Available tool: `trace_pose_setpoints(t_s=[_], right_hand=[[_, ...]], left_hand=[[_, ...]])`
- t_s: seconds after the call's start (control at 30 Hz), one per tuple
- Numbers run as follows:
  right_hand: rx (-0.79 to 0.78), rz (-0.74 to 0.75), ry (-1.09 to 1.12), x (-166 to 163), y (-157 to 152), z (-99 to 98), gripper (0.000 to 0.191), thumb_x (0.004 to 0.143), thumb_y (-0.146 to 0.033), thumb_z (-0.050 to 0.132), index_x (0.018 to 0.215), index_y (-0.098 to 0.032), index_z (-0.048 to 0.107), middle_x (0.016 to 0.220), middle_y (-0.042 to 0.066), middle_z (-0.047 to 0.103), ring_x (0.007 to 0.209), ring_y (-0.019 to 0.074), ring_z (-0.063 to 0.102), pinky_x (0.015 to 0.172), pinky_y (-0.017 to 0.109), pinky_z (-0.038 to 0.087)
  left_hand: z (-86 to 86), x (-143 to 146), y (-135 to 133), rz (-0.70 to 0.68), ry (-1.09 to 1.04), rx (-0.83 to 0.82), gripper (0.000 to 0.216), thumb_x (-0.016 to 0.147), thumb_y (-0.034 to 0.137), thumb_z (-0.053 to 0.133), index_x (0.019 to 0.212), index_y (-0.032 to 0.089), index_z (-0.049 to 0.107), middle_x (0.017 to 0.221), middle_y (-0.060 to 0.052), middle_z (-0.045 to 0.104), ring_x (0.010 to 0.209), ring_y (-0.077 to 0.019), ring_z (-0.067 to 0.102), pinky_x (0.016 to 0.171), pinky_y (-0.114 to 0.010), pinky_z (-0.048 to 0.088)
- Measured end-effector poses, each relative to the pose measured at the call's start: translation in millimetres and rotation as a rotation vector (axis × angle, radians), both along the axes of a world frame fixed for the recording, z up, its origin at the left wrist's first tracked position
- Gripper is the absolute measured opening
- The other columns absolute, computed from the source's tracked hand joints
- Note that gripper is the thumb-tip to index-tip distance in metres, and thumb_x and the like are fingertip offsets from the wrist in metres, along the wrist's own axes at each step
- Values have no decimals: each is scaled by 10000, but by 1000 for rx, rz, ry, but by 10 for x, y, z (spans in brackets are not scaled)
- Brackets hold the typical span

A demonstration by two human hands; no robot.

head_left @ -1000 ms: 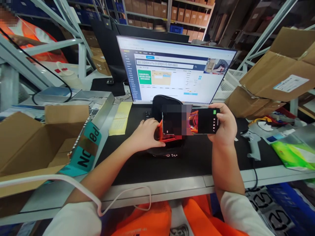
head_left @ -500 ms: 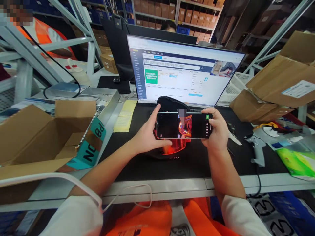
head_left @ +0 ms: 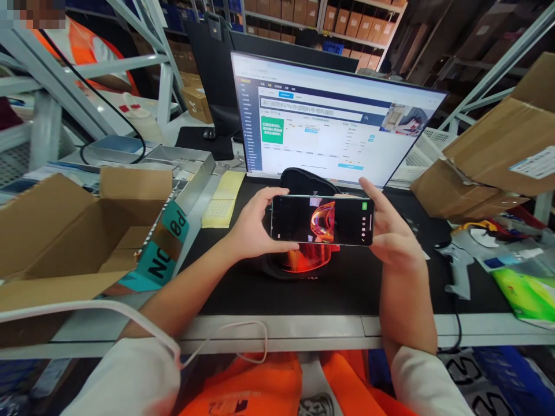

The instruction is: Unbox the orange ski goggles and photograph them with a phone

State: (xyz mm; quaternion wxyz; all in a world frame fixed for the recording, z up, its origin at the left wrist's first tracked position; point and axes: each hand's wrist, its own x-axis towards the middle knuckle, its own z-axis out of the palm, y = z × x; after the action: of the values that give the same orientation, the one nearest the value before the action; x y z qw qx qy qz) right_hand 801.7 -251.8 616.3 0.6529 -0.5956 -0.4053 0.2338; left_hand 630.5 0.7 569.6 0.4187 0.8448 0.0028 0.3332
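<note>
A smartphone (head_left: 299, 222) is held sideways above the black mat, its screen showing a live picture of a shiny orange-red lens. My left hand (head_left: 255, 228) grips the phone's left end, thumb along the lower edge and a finger at the top corner. At the right end, my right hand (head_left: 399, 240) has its lower fingers curled against the phone, while one finger stretches up and away from the screen. Goggles with a red mirrored lens (head_left: 306, 259) and black strap lie on the mat behind the phone, which covers most of them.
A monitor (head_left: 329, 124) stands behind the goggles. To the left are an open cardboard box (head_left: 56, 225) and a yellow note pad (head_left: 223, 199). A handheld scanner (head_left: 457, 268), a green packet (head_left: 526, 294) and cardboard boxes (head_left: 485, 162) are on the right. Another person's orange vest shows at upper left.
My right hand has shifted to the right and raised a finger off the phone's upper right corner. The phone has moved slightly left. The goggles' picture on its screen looks a little different.
</note>
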Motion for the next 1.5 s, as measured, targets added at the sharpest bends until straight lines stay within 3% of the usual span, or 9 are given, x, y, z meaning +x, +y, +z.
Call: trace_pose_setpoints(t_s=[0.17, 0.27, 0.43, 0.67, 0.83, 1.03, 1.2, 1.37, 1.5], right_hand=[[26, -130, -49, -41, 58, -25, 687, 773, -453, 754, 1441, -334, 646, 1332, 73, 736, 1177, 335, 718, 975, 568, 604], [-3, -263, -209, -131, 110, -56, 577, 826, -423, 763, 1385, -325, 661, 1362, 68, 705, 1251, 309, 670, 1086, 541, 543], [-128, -489, -550, -278, 220, -65, 496, 819, -404, 790, 1275, -275, 645, 1330, 81, 666, 1272, 303, 610, 1157, 539, 456], [-122, -568, -640, -335, 333, -109, 493, 789, -399, 795, 1206, -260, 571, 1340, 116, 611, 1316, 318, 574, 1165, 550, 439], [-169, -512, -724, -318, 289, -113, 737, 701, -473, 882, 1308, -256, 525, 1496, 146, 513, 1431, 358, 492, 1197, 593, 414], [-164, -498, -616, -264, 258, -87, 372, 892, -388, 709, 1223, -252, 608, 1225, 71, 678, 1181, 268, 643, 1081, 493, 506], [-179, -609, -569, -313, 311, -94, 465, 770, -459, 820, 1135, -241, 631, 1168, 75, 691, 1140, 293, 651, 1055, 503, 524], [45, -338, -262, -172, 199, -62, 421, 887, -406, 603, 1285, -274, 640, 1298, 91, 732, 1185, 301, 697, 985, 494, 581], [89, -260, -107, -105, 120, -10, 499, 813, -329, 617, 1304, -272, 683, 1147, 77, 783, 961, 288, 758, 772, 452, 618]], left_hand=[[4, 17, -44, 93, -123, 185, 883, 628, 616, 934, 1324, 281, 507, 1383, -150, 650, 1354, -358, 616, 1251, -587, 423], [-3, 23, -88, 120, -202, 316, 836, 665, 604, 925, 1304, 283, 491, 1336, -135, 675, 1304, -345, 651, 1271, -616, 375], [-12, 17, -157, 154, -145, 383, 776, 684, 602, 894, 1274, 278, 507, 1305, -124, 701, 1287, -351, 662, 1288, -656, 322], [7, 8, -210, 155, -176, 440, 746, 717, 601, 882, 1269, 272, 504, 1280, -127, 707, 1270, -345, 674, 1281, -664, 335], [-5, 25, -171, 143, -319, 481, 796, 727, 565, 916, 1322, 262, 483, 1249, -121, 702, 1246, -339, 688, 1247, -661, 386], [-22, 51, -149, 110, -378, 481, 815, 722, 557, 929, 1339, 249, 495, 1244, -132, 695, 1232, -346, 690, 1233, -674, 395], [-25, 47, -165, 99, -375, 484, 830, 711, 531, 944, 1351, 255, 493, 1246, -126, 692, 1237, -350, 685, 1237, -681, 383], [-32, 52, -49, 65, -356, 368, 868, 706, 571, 942, 1380, 258, 493, 1312, -143, 658, 1257, -350, 661, 1178, -628, 463], [-44, 59, 46, 37, -373, 308, 912, 694, 596, 945, 1415, 266, 493, 1336, -143, 645, 1270, -347, 651, 1117, -569, 524]])
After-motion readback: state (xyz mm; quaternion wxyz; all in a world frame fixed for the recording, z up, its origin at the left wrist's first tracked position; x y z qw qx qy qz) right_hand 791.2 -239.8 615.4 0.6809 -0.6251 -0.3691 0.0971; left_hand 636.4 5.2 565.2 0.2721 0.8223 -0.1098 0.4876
